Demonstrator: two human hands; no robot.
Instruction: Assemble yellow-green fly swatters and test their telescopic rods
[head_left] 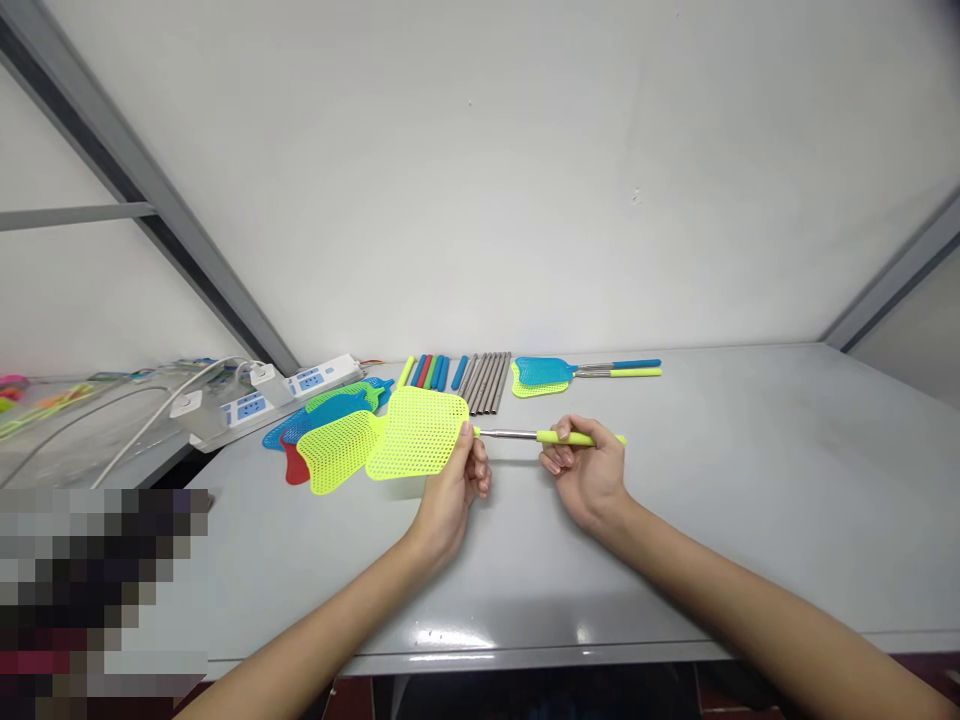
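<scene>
Above the table a yellow-green fly swatter [421, 432] is held level between both hands, its perforated head to the left. My left hand [455, 480] is closed on the neck, where the head meets the metal rod. My right hand [589, 465] is closed round the yellow-green grip at the other end. Part of the shiny rod shows between the two hands. Behind and left of the held head lie loose swatter heads: a yellow-green one [339, 452], a red one [297, 467], blue [330, 416] and green ones.
Along the wall lie several coloured grips [432, 372] and several metal rods [489, 385]. To their right rest two whole swatters [546, 372], blue over yellow-green. Left stand white power strips [251, 408] with cables, beside clear plastic bags [82, 425]. The front table edge [525, 655] runs below.
</scene>
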